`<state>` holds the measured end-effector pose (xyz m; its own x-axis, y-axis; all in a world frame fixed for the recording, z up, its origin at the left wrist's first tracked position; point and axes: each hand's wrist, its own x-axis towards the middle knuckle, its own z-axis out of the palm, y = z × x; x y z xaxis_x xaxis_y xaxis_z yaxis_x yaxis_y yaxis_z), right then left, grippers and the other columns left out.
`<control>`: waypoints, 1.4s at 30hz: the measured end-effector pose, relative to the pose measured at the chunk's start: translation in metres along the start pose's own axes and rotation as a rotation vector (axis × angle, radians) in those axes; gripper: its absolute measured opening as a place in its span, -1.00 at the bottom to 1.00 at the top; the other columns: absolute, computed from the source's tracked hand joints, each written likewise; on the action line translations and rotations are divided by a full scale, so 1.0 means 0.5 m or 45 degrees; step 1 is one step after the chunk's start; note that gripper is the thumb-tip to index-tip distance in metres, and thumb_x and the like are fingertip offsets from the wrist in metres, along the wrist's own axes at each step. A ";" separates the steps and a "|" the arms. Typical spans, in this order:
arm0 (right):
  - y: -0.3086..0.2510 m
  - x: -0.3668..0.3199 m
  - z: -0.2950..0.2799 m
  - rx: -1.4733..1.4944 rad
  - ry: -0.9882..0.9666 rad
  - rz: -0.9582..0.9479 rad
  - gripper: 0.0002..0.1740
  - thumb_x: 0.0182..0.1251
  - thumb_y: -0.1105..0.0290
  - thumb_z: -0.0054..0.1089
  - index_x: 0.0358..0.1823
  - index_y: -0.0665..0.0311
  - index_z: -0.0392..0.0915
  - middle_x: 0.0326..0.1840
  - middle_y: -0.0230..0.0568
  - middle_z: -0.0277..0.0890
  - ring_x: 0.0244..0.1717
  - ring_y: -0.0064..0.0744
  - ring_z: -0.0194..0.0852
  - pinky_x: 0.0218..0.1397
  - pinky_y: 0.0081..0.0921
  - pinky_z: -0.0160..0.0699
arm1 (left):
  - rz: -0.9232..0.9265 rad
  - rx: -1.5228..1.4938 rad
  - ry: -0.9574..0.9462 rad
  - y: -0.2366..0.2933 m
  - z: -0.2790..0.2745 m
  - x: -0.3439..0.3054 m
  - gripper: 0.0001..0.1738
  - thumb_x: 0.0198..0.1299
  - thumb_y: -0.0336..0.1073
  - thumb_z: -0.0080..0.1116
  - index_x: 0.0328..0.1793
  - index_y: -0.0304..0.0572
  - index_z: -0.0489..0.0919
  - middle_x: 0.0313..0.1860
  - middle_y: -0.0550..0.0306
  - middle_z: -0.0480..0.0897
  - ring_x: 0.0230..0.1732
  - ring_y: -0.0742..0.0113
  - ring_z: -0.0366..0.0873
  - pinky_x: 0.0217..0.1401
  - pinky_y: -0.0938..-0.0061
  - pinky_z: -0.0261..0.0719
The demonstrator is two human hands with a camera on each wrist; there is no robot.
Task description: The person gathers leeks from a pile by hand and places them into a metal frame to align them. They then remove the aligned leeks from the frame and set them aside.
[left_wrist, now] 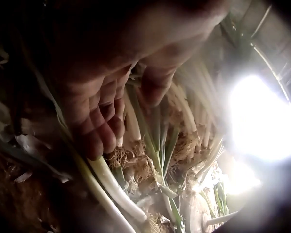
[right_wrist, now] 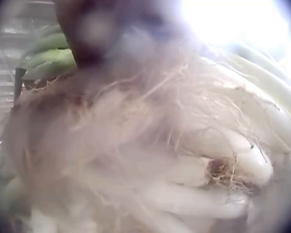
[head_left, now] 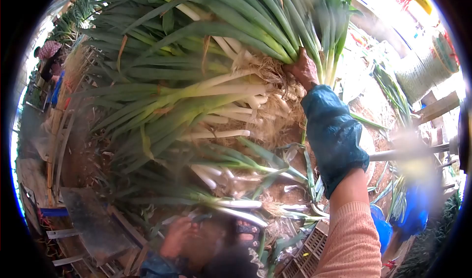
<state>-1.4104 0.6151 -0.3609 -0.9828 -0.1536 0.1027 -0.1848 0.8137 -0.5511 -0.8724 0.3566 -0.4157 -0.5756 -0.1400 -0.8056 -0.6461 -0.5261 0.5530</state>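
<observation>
A great heap of leeks (head_left: 221, 88) covers most of the brown ground (head_left: 290, 193), green leaves toward the heap's left and far edges, white stalks and matted roots toward its right edge; more leeks (head_left: 241, 204) lie loose along its near edge; a pale ridged roll (head_left: 423, 74) stands beyond the heap's far right corner; blue plastic (head_left: 415, 216), seemingly a bag, sits off to the near right, its contents hidden, with green leaves beside it; a slatted brown crate (head_left: 307, 251) rests beside the near right corner, leaf scraps at its rim, what it holds too obscured to tell; the right hand (head_left: 306, 70), below a teal sleeve (head_left: 332, 130), grasps leeks at the heap's far right edge, its fingers partly hidden; the left hand (left_wrist: 121, 63) is loosely spread over leeks near the close edge, thumb apart, fingertips at a pale stalk (left_wrist: 114, 187); whether they touch it cannot be told.
</observation>
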 end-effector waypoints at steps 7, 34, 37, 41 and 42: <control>0.013 0.003 -0.053 0.252 -0.283 -0.183 0.08 -0.35 0.19 0.55 0.28 0.48 0.20 0.19 0.05 0.36 0.26 -0.18 0.25 0.31 -0.42 0.20 | 0.013 0.097 0.039 0.010 0.027 -0.005 -0.73 0.23 -0.31 0.03 0.03 -0.22 0.44 -0.15 0.07 0.56 -0.16 0.26 0.55 -0.12 0.40 0.51; -0.233 -0.499 0.090 1.261 -0.749 -0.277 -0.36 -0.15 0.56 0.31 0.10 0.36 0.39 -0.18 -0.08 0.56 -0.15 -0.30 0.52 -0.03 -0.43 0.51 | 0.444 0.028 -0.424 0.009 0.129 0.070 -0.33 0.09 -0.38 0.10 0.37 -0.22 0.18 0.13 0.04 0.43 0.03 0.25 0.45 0.06 0.40 0.46; -0.307 -0.596 0.166 1.234 -0.791 -0.233 -0.35 -0.14 0.38 0.36 0.08 0.36 0.37 -0.24 0.01 0.56 -0.18 -0.14 0.54 -0.02 -0.34 0.51 | 0.407 -0.312 -0.453 -0.018 0.167 0.117 -0.31 0.13 -0.40 0.06 0.40 -0.21 0.10 0.24 -0.03 0.33 0.21 0.20 0.32 0.24 0.34 0.35; -0.336 -0.620 0.119 1.107 -1.262 -0.359 -0.07 -0.09 0.09 0.40 0.24 0.46 0.16 0.14 0.35 0.30 0.17 0.06 0.30 0.21 -0.17 0.35 | 0.448 -0.653 -0.414 -0.093 0.134 0.122 -0.37 0.11 -0.33 0.13 0.32 -0.23 0.22 0.17 -0.05 0.38 0.16 0.15 0.37 0.25 0.27 0.38; -0.322 -0.644 0.133 0.647 -1.011 -0.533 0.01 -0.01 0.00 0.36 0.30 0.49 0.04 0.30 0.40 0.07 0.28 0.10 0.14 0.32 -0.03 0.22 | 0.394 -0.696 -0.438 -0.095 0.131 0.127 -0.35 0.08 -0.28 0.16 0.31 -0.23 0.22 0.16 -0.07 0.38 0.16 0.10 0.37 0.26 0.22 0.37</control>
<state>-1.0639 0.4960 -0.3604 -0.5215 -0.8464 -0.1080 -0.3084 0.3050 -0.9010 -0.9113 0.4276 -0.4792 -0.8753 -0.1258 -0.4670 -0.1359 -0.8628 0.4870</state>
